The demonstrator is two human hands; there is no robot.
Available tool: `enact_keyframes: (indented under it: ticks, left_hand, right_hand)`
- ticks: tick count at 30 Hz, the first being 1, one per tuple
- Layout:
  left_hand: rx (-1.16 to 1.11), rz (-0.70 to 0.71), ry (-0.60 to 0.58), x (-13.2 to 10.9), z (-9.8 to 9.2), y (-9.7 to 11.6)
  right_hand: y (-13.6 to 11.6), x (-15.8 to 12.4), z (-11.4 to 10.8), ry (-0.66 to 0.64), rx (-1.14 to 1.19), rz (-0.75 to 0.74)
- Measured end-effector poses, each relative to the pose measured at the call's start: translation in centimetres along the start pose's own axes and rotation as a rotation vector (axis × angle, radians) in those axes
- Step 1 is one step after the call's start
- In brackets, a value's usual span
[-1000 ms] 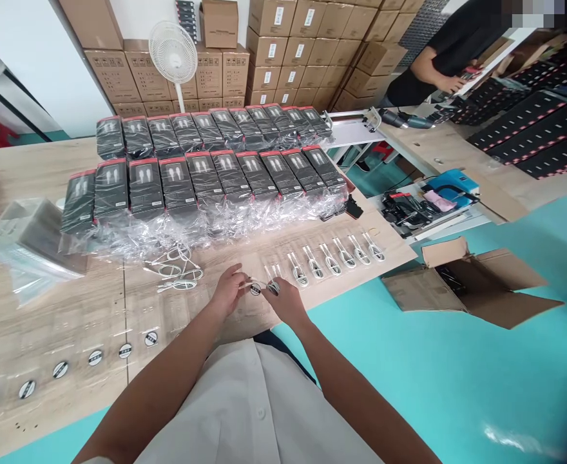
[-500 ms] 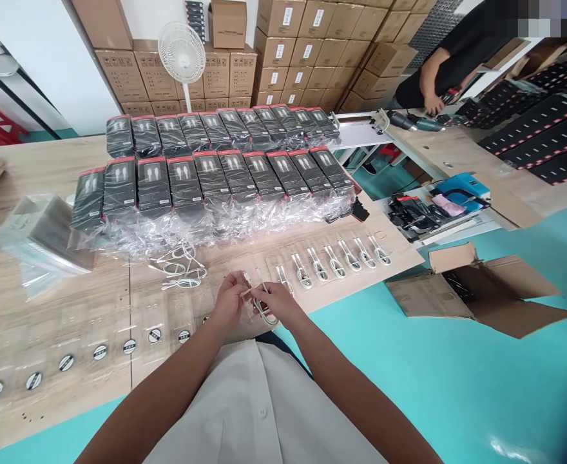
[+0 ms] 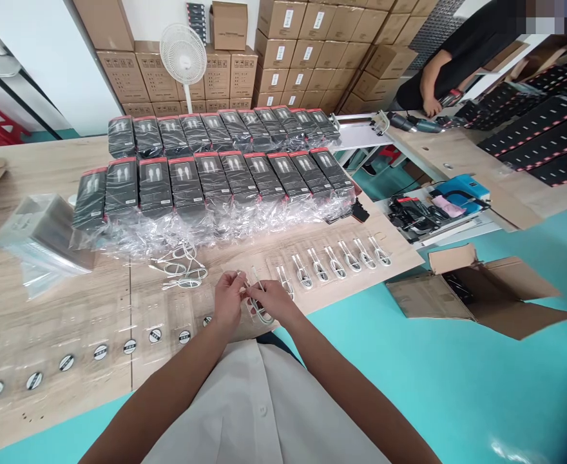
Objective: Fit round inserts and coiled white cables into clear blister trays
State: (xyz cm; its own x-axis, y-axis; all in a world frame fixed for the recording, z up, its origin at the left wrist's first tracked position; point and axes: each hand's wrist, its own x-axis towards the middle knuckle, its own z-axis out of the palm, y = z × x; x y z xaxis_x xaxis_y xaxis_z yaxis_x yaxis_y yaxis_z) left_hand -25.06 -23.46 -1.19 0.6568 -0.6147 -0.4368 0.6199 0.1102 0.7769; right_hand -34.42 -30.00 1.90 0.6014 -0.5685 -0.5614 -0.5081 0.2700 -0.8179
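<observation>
Item: white cable [image 3: 263, 315], coiled, held just above the near edge of the worktop [image 3: 51, 322].
Left hand [image 3: 227, 300] and right hand [image 3: 270, 300] are close together, fingertips of each pinching the cable's upper end; the loop hangs below the right hand. Just right of the hands: a row of clear trays [image 3: 336, 261], each with a coiled cable. Left of them: loose cables [image 3: 180, 268] and a line of round stickers [image 3: 125, 347]. Behind: two rows of black boxes [image 3: 216, 177] in plastic wrap. On the floor at right: an open carton [image 3: 477, 293]. Far right: a person in black [image 3: 462, 51] at another bench.
</observation>
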Motion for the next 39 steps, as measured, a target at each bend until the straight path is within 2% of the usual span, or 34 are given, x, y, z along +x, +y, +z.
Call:
enact_keyframes:
  ticks: [3,5,7,12,17,20,25,27,33,39]
  left_hand:
    - [-0.011,-0.007,0.042,0.1,0.1,0.2]
    - [0.002,-0.008,0.041,0.2,0.2,0.1]
    - [0.014,-0.006,0.029,0.1,0.4,0.1]
    - [0.04,-0.013,0.017,0.2,0.6,0.5]
    - [0.023,-0.014,0.004,0.2,0.4,1.4]
    - [0.013,-0.033,-0.01,0.0,0.4,1.9]
    - [-0.021,-0.038,-0.074,-0.8,1.0,2.6]
    - [-0.037,-0.053,-0.112,-1.0,1.0,2.8]
    - [-0.054,-0.114,-0.174,-1.2,0.7,2.5]
    - [0.01,-0.106,-0.066,-1.5,1.4,2.4]
  right_hand:
    - [0.2,-0.1,0.2,0.088,-0.211,-0.105]
    - [0.5,0.0,0.4,0.196,-0.428,-0.22]
    - [0.8,0.2,0.7,0.261,-0.562,-0.263]
    - [0.6,0.1,0.8,0.251,-0.569,-0.246]
    - [0.1,-1.4,0.4,0.383,-0.715,-0.34]
    - [-0.2,-1.6,-0.1,0.426,-0.665,-0.422]
    - [-0.6,-1.1,-1.0,0.269,-0.306,-0.439]
    - [-0.5,-0.8,-1.1,0.262,-0.245,-0.415]
    - [-0.8,-1.0,-1.1,0.308,-0.366,-0.414]
    - [-1.2,-1.3,-0.8,0.33,-0.526,-0.444]
